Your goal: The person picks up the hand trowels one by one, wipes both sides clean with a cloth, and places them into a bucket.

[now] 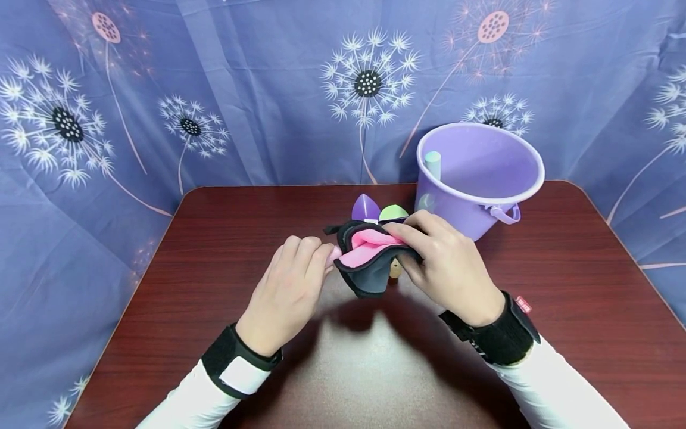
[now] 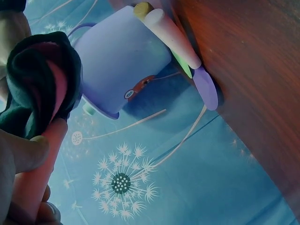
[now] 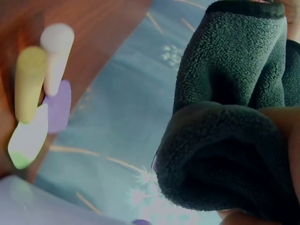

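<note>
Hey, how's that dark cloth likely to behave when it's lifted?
The dark cloth will probably flop rather than stay stiff, since it bends in loose folds. It's unlikely to feel slippery, given the fuzzy surface in the right wrist view. It may be light, as it looks like soft fabric.

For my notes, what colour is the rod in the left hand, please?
The rod is pink; best view: left wrist.

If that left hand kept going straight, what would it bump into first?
Probably the dark cloth with the pink lining: the left hand points toward it, gripping a pink stick. How deep the stick sits in it is hard to tell.
</note>
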`<state>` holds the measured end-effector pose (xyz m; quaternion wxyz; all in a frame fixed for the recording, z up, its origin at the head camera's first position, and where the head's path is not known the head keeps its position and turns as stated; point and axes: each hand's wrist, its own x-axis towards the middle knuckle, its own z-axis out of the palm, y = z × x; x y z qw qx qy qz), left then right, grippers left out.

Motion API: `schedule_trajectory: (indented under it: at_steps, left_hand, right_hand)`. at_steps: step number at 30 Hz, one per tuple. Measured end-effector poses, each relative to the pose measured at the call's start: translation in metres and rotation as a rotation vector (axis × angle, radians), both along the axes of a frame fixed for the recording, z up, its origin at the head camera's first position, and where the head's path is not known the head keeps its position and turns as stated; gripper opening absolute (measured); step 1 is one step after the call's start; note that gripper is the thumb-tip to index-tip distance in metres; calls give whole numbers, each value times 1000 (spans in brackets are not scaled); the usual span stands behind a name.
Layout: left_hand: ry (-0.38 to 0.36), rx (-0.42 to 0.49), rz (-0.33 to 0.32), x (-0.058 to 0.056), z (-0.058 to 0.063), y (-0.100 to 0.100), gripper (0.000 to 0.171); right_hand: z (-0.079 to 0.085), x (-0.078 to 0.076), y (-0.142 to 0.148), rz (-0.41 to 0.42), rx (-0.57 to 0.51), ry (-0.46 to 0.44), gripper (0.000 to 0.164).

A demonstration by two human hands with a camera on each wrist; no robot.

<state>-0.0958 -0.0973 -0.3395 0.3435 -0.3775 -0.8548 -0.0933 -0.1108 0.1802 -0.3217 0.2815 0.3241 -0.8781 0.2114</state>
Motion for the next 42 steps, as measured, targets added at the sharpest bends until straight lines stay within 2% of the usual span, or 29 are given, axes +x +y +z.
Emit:
schedule_trajectory:
  at_steps: [10,16,26,35,42]
  left_hand:
    - [7,17,25,-1,5,-5,26]
    - [31,37,19,-1,7,-7,29]
    - [45,50,15,-2,11,-11,28]
    - [37,55,13,-1,12,-10,31]
    - [33,-1,46,2,9,-7,25]
  right_hand:
    - [7,1,8,-111,111,126,33]
    - [11,-1,14,-149,156,186,36]
    - [16,-3,20,-182,204,226,46]
    - [18,1,16,-201,269,234,33]
    - [12,4,7,-172,308,221,31]
